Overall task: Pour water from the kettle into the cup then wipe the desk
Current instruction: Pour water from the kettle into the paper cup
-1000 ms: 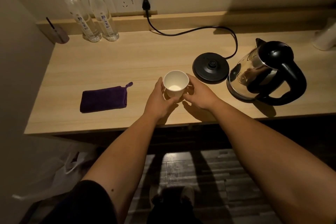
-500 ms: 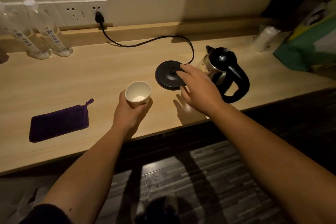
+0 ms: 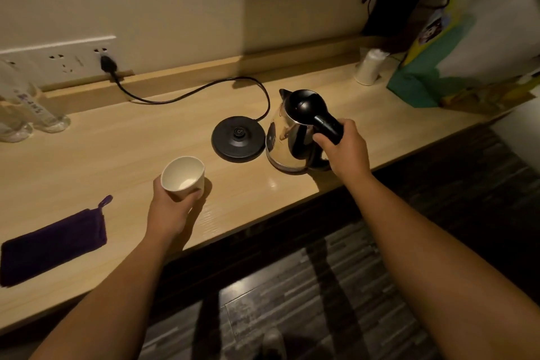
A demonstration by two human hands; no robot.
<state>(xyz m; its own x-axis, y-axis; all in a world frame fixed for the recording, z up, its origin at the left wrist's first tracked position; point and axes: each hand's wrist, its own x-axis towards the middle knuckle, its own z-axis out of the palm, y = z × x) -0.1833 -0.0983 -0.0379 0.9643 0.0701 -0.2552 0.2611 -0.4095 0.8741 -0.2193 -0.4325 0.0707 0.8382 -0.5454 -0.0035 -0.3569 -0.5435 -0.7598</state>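
Reaching in from the bottom edge, two bare forearms cross above the dark plank floor [image 3: 306, 301] toward the pale wooden worktop [image 3: 117, 155]; the left hand [image 3: 171, 210] is curled round the lower wall of the white cup [image 3: 183, 177], its fingers [image 3: 196, 192] wrapped across the cup's near side, thumb at its left, so the open mouth faces up and tilts a little toward the camera; whether the cup's base touches the wood I cannot tell. Left of that hand, near the front edge, a purple cloth [image 3: 52, 248] lies flat with its hanging loop pointing toward the cup, well apart from it. Further right, the right hand [image 3: 346, 149] is clenched on the black handle of the kettle [image 3: 292, 128], fingers [image 3: 323, 140] folded tight round the grip from below; the steel kettle stands upright on the wood, lid down, spout turned away to the left. Just beside it on the left lies the round black base [image 3: 238, 137], its cord [image 3: 190, 93] looping back to a plug [image 3: 108, 63] in the wall sockets. At the far left stand two clear bottles [image 3: 26, 114], blurred; at the far right a white paper roll [image 3: 369, 67] and a green and yellow bag [image 3: 455, 52].
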